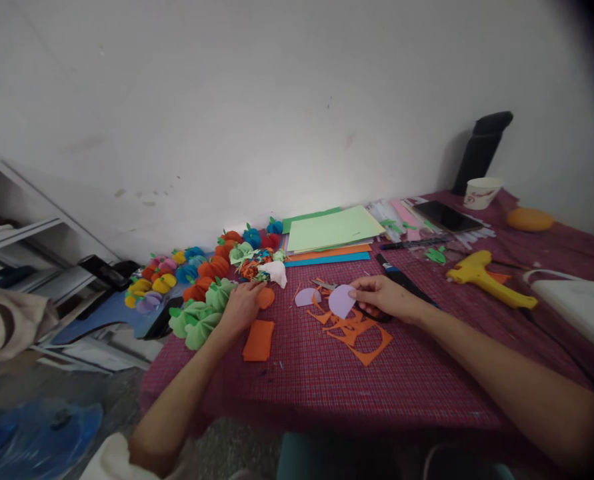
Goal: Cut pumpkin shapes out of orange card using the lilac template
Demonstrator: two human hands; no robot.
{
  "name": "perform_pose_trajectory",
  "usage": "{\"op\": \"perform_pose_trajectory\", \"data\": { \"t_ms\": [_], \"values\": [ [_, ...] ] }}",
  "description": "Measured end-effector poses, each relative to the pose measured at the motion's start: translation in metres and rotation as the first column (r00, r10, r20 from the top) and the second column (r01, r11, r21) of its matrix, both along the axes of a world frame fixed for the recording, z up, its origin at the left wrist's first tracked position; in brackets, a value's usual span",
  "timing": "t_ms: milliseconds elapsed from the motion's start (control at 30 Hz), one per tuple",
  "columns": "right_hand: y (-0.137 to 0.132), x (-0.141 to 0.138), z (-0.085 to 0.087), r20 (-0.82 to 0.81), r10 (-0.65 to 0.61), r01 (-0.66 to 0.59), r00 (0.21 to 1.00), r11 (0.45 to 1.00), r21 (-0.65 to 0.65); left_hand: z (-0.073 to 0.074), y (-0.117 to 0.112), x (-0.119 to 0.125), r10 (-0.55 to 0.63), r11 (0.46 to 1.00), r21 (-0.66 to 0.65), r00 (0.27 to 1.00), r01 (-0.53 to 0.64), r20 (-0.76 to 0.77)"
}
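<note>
My right hand (383, 297) pinches a light purple paper circle (341, 302) with one flat edge, above the orange paper scraps (359, 333). Scissors (325, 285) lie beneath it, their blades pointing left and their dark handles partly hidden under my fingers. A second light purple piece (305, 297) rests on the cloth to the left. My left hand (244, 305) lies on the table with its fingers stretched out, at the left edge of an orange paper circle (265, 298). Nearer me is a stack of orange paper rectangles (259, 341).
Colourful paper pumpkins (211, 268) crowd the left side. Paper sheets (334, 230) lie along the wall. On the right are a box cutter (404, 280), a yellow glue gun (491, 280), a phone (447, 217), a paper cup (481, 193), a black bottle (481, 153) and a white device (577, 307).
</note>
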State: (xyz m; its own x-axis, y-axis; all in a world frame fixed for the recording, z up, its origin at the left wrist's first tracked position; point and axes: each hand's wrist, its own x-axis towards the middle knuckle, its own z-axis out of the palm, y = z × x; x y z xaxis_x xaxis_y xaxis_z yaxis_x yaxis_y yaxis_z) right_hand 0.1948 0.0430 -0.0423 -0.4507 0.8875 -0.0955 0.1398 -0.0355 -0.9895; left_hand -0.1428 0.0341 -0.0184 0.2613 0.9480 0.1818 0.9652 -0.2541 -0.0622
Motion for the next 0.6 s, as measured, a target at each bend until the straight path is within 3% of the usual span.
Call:
{"op": "perform_pose_trajectory", "data": {
  "t_ms": [133, 233, 433, 600],
  "values": [
    [-0.001, -0.003, 0.003, -0.009, -0.052, 0.052, 0.999, 0.998, -0.039, 0.014, -0.026, -0.001, -0.1, 0.975, -0.187, 0.989, 0.119, 0.105],
    [-0.002, -0.004, 0.004, -0.017, -0.043, 0.042, 0.999, 0.999, -0.035, 0.017, -0.045, -0.006, -0.062, 0.957, -0.279, 0.995, 0.083, 0.084],
    [0.0, -0.003, -0.002, -0.016, 0.055, -0.055, 0.998, 0.999, -0.002, 0.009, -0.057, -0.012, -0.03, 0.945, -0.326, 0.999, 0.036, 0.024],
    [0.0, -0.002, -0.004, 0.003, 0.052, -0.052, 0.999, 0.999, -0.012, 0.009, -0.056, -0.007, -0.016, 0.95, -0.313, 1.0, 0.014, -0.004]
  ]
}}
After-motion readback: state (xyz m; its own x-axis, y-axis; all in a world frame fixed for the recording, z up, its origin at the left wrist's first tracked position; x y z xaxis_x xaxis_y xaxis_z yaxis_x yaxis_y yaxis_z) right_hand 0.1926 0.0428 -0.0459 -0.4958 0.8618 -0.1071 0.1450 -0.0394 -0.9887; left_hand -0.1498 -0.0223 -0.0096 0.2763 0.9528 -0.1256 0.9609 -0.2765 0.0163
